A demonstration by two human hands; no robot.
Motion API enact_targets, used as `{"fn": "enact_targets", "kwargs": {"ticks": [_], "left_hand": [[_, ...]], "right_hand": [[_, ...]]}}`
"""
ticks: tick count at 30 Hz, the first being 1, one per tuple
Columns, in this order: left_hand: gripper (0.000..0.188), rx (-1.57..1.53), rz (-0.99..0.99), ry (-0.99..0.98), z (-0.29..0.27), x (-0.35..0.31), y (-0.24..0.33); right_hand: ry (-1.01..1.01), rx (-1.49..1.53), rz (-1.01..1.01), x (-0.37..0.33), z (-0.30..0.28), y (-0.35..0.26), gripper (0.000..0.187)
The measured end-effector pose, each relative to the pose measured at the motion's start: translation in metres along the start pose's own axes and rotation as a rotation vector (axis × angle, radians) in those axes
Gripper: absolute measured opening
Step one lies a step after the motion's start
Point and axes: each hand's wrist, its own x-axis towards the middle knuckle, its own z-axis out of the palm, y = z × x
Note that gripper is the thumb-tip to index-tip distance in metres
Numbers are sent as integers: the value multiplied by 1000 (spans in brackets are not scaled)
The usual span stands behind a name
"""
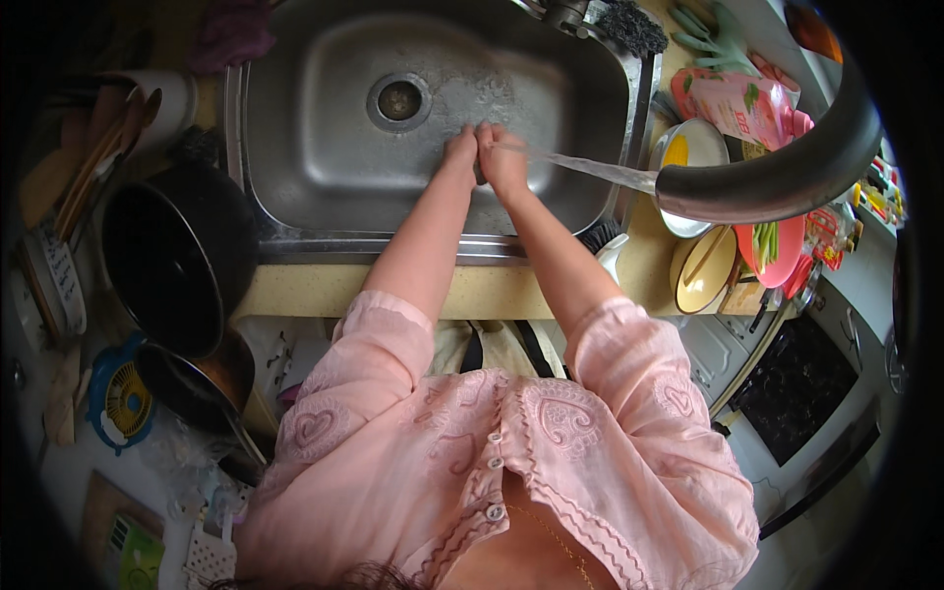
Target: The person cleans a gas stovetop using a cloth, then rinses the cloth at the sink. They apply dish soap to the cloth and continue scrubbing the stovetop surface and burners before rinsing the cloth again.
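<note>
L grip [459,149] & R grip [504,159] tog., can't tell if holding anything, sink [324,118] below, water stream [595,170] hitting R grip from its R, so a tilted hand could prob. splash the table [324,290] bodyward of both.

Kitchen, with sink [329,177] and pot [162,270]

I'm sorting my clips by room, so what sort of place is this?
Most likely a kitchen, probably in a home: a rectangular stainless-steel sink with a round drain, a deep round black pot to its left, and a round pale-yellow bowl on the right suggest it.
</note>
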Motion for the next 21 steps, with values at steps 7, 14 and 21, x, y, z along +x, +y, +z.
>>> {"fn": "enact_targets", "kwargs": {"ticks": [7, 14, 21], "left_hand": [[38, -81, 8, -171, 2, 11, -2], [34, -153, -135, -65, -2, 0, 12], [40, 202, 153, 58, 5, -23, 2]], "right_hand": [[129, -58, -124, 7, 2, -2, 40], [148, 77, -99, -20, 6, -12, 36], [94, -53, -46, 13, -6, 5, 36]]}}
